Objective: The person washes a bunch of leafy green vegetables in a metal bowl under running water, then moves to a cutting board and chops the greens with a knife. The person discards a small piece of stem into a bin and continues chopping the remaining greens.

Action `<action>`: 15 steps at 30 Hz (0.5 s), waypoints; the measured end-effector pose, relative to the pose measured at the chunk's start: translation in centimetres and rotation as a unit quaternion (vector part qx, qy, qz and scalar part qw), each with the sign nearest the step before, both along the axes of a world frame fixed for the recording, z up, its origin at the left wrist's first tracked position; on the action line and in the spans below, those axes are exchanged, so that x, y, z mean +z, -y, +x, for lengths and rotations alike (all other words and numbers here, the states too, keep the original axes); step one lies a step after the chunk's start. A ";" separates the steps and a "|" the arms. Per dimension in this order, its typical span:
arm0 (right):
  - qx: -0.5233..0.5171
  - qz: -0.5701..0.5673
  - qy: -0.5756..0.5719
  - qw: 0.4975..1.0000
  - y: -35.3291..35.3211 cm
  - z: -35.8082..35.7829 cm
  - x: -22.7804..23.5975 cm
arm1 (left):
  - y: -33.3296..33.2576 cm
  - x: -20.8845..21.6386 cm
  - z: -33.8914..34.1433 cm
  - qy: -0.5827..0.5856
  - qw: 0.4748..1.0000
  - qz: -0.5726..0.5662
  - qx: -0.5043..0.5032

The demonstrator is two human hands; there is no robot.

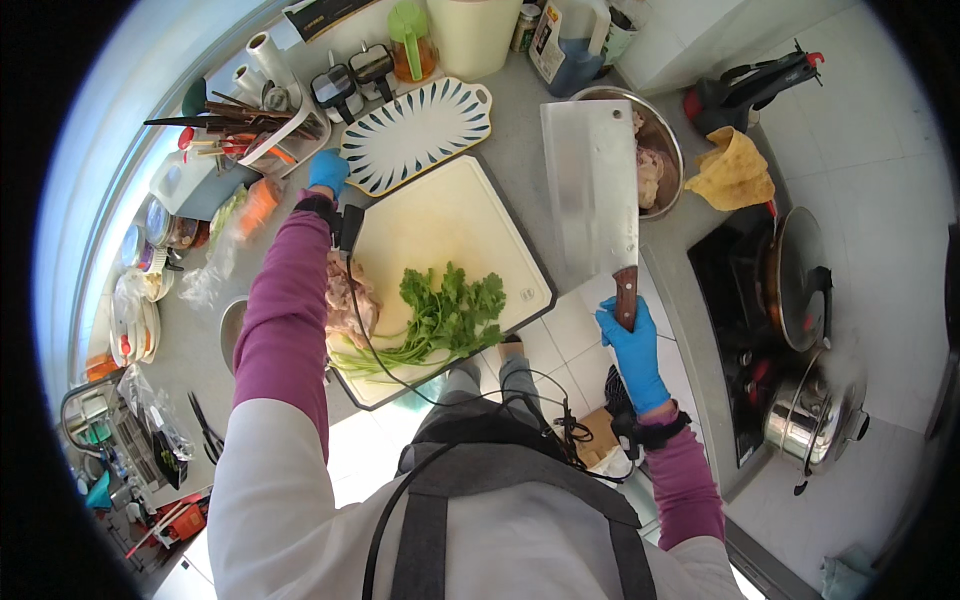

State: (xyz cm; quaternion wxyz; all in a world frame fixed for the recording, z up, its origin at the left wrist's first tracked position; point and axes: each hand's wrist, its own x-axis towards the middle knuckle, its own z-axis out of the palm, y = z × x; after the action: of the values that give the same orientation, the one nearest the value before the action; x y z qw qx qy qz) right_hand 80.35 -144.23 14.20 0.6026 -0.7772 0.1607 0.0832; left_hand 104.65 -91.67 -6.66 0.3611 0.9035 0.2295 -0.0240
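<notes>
Head view: right fingers (608,321) grip cleaver (592,185) — left fingers (331,163) by platter (415,138), grasp unclear — herbs (447,308), meat (340,304) crowd board (435,215).

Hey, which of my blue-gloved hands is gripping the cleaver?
Your right hand, closed around the brown handle of the cleaver; your left hand is at the left end of the patterned platter instead.

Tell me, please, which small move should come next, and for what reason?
Probably bring the cleaver over to the cutting board: the right hand grips its handle, the blade is off to the board's right, and leafy greens with long stems lie on the board.
</notes>
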 end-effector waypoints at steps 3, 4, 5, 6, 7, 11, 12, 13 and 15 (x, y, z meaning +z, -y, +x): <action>0.018 0.027 -0.064 0.997 0.4 0.9 -0.4 | -0.8 -0.4 -0.6 0.027 0.999 -0.008 0.017; 0.028 0.033 -0.056 0.997 0.4 1.1 -0.7 | -1.0 -0.4 -0.7 0.031 0.999 -0.008 0.020; 0.025 0.021 -0.061 0.998 0.4 1.1 -1.1 | -1.5 -0.2 -1.0 0.020 1.000 -0.011 0.012; 0.029 0.024 -0.058 0.998 0.3 1.1 -1.5 | -1.8 -0.1 -1.2 0.009 1.000 -0.013 0.008; 0.028 0.026 -0.068 0.997 0.2 1.0 -1.9 | -2.2 0.1 -1.4 -0.003 1.000 -0.005 0.004; 0.038 0.057 -0.041 0.997 -0.1 1.2 -2.9 | -2.7 0.7 -2.3 -0.004 0.998 -0.051 0.023; 0.044 0.066 -0.042 0.996 -0.2 1.5 -3.0 | -2.6 1.0 -2.6 -0.011 0.995 -0.094 0.044; 0.048 0.088 -0.040 0.994 -0.3 1.7 -3.1 | -2.6 1.4 -2.8 -0.019 0.998 -0.057 0.007; 0.080 0.036 -0.042 0.995 -0.6 2.3 -3.3 | -2.7 2.5 -3.1 -0.075 0.996 -0.004 -0.047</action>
State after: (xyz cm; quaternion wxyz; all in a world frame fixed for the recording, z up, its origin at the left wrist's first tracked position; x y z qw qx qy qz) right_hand 82.68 -143.67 10.87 0.6143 -0.7614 0.1197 0.1691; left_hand 101.53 -88.97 -4.12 0.3451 0.9075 0.2129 -0.1097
